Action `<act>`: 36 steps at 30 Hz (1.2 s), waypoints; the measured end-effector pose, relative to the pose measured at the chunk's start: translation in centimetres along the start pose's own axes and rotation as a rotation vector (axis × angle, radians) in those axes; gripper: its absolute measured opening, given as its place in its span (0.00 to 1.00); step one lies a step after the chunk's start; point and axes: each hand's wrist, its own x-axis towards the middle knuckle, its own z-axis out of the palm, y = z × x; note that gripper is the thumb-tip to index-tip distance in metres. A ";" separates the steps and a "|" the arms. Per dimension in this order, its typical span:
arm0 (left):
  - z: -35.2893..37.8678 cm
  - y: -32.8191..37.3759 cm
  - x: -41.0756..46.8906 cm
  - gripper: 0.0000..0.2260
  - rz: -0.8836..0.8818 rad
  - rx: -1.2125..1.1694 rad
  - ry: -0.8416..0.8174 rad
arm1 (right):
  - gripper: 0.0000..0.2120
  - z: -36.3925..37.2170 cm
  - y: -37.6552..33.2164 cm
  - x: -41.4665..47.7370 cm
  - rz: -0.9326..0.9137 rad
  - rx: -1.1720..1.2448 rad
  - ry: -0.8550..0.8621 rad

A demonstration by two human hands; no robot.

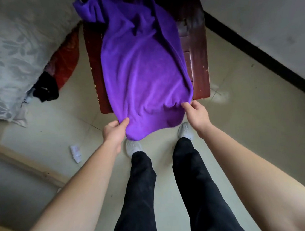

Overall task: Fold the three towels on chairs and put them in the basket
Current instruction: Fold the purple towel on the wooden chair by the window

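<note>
head cam | single view | faces forward and steeply down | chair [200,68] close ahead, below

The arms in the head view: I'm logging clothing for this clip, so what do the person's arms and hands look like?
The left arm and right arm are bare, with no sleeves in view. The left hand and right hand wear no gloves, and no watch or bracelet shows at either wrist. Below them are black trousers and pale grey shoes.
</note>
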 end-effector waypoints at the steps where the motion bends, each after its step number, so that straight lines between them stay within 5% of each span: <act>1: -0.1 -0.1 -0.5 0.08 0.051 0.004 0.021 | 0.16 -0.1 -0.4 -0.3 -0.014 -0.026 0.014; 8: -4.0 4.1 -6.3 0.05 0.224 -0.089 -0.011 | 0.21 -4.6 -3.5 -5.4 -0.113 -0.258 0.015; 12: -7.4 10.1 -13.3 0.02 0.311 -0.190 -0.100 | 0.03 -8.9 -9.6 -11.3 -0.204 0.131 -0.053; 16: -10.4 15.4 -20.0 0.04 0.432 -0.190 -0.052 | 0.29 -13.7 -16.0 -17.2 -0.268 0.239 -0.019; 20: -13.9 20.9 -27.3 0.03 0.460 -0.278 0.007 | 0.22 -18.4 -21.5 -23.6 -0.381 0.312 0.076; 24: -16.6 25.7 -34.1 0.08 0.544 -0.350 -0.011 | 0.16 -21.5 -26.5 -29.0 -0.480 0.429 -0.023; 27: -18.7 27.5 -37.3 0.18 0.638 -0.355 -0.017 | 0.13 -22.8 -28.5 -32.4 -0.595 0.410 -0.044; 29: -20.1 28.4 -39.3 0.12 0.717 -0.328 0.008 | 0.12 -23.9 -29.8 -35.0 -0.669 0.418 -0.042; 32: -21.6 29.6 -42.0 0.11 0.819 -0.304 0.078 | 0.14 -25.6 -31.3 -38.5 -0.760 0.423 -0.053; 36: -23.1 30.4 -44.4 0.16 0.969 -0.266 0.233 | 0.29 -27.2 -32.0 -40.9 -0.923 0.273 -0.021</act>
